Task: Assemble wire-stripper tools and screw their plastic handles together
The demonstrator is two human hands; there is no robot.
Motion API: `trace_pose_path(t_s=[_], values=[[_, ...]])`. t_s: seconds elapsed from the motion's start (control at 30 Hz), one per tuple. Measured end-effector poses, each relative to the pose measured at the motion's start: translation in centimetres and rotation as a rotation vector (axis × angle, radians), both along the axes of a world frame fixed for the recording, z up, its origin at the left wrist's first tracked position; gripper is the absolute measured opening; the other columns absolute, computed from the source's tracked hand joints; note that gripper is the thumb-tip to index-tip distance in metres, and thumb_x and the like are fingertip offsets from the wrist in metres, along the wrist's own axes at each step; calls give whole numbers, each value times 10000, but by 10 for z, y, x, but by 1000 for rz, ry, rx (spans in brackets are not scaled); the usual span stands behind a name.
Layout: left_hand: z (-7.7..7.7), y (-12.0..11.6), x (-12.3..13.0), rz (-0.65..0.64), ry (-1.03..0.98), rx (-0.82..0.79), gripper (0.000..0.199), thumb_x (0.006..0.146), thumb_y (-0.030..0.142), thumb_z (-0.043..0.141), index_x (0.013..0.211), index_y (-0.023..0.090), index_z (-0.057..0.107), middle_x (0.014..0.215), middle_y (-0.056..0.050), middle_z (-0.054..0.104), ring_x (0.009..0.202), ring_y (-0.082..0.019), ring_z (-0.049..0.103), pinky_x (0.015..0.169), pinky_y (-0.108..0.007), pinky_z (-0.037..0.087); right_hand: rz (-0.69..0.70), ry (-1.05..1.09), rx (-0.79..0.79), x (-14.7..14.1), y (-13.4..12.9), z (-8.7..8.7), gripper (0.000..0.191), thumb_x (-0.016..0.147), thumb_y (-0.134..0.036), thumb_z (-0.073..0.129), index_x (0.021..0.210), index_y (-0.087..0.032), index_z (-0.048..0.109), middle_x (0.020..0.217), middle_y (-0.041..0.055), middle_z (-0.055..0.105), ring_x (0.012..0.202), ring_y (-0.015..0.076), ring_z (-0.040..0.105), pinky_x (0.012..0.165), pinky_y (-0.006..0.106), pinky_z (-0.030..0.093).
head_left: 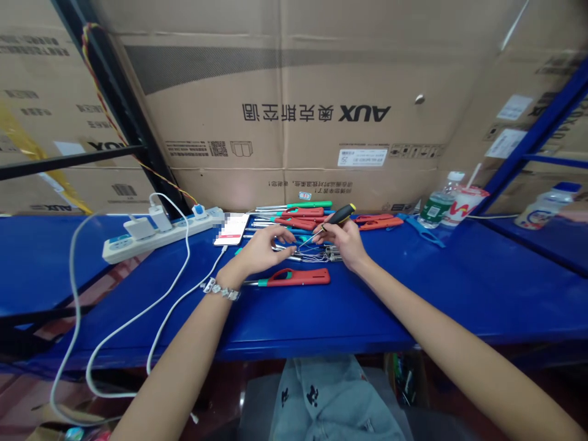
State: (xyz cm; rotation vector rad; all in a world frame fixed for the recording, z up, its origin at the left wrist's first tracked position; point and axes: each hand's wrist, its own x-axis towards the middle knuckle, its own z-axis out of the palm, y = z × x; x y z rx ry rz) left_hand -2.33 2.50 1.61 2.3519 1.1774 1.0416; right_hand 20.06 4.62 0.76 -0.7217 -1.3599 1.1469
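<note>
Two bare hands are working close together over the blue table [441, 294]. Well to the left of the left hand, a white power strip [184, 229] is sitting, probably so that its cable is reaching the phone [232, 228] just beyond that hand. The left hand [264, 250] is curving inward, thumb and fingers bent near the screwdriver's shaft, seemingly steadying something small; whether they are pinching anything, I cannot tell. Nearer the body, one utility lighter [307, 277] is lying apart from the lighters [305, 212] beyond the hands, which are mostly lying side by side, perhaps for easy picking. The right hand [348, 242] is gripping the screwdriver [340, 215], handle raised, so its shaft is slanting down toward the left fingers. Farther right, a water bottle [434, 209] and a cup [460, 205] are standing, likely out of the elbows' way.

The near lighter is showing a red body, green collar and slim metal nozzle pointing left; the screwdriver is showing a black handle with yellow accents and a thin shaft.
</note>
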Motion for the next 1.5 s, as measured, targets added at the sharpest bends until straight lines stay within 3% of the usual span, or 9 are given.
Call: trace_pose_path(t_s=[0.13, 0.43, 0.63, 1.03, 1.27, 1.5], values=[[-6, -3, 14, -32, 15, -28, 204, 826, 374, 727, 923, 195, 721, 939, -73, 732, 868, -200, 655, 761, -334, 525, -33, 19, -49, 11, 1, -4, 232, 726, -383, 654, 839, -240, 511, 750, 18, 723, 644, 206, 718, 651, 354, 592], [-19, 7, 19, 66, 27, -13, 119, 856, 299, 697, 826, 191, 738, 853, -55, 739, 765, -180, 654, 691, -301, 501, 9, 45, -49, -2, 4, -9, 296, 714, -428, 702, 853, -246, 513, 731, 6, 703, 633, 203, 716, 654, 363, 604], [-16, 10, 17, 90, 43, -24, 112, 881, 268, 705, 852, 177, 766, 838, -63, 737, 768, -192, 657, 699, -309, 498, -3, 76, -30, -5, 3, -9, 312, 726, -411, 745, 874, -245, 527, 743, -4, 715, 628, 188, 710, 621, 334, 598], [-15, 6, 20, 82, 71, -11, 91, 867, 238, 746, 807, 169, 743, 808, -48, 723, 733, -175, 638, 688, -293, 479, -56, 11, 125, -4, -6, -5, 375, 791, -530, 740, 903, -243, 526, 742, -2, 699, 613, 179, 690, 607, 331, 583], [-19, 7, 24, 114, 192, 95, 86, 865, 201, 769, 798, 174, 722, 785, -44, 689, 776, -200, 632, 721, -311, 470, -41, -29, 223, -7, -7, -10, 424, 820, -595, 740, 907, -242, 522, 733, -3, 700, 594, 169, 686, 586, 319, 583], [-12, 1, 29, 124, 315, 180, 130, 905, 220, 725, 787, 174, 694, 760, -47, 666, 781, -213, 632, 731, -319, 481, -58, -32, 295, -7, -13, -6, 387, 873, -585, 696, 940, -252, 510, 757, -11, 697, 606, 163, 688, 612, 337, 596]])
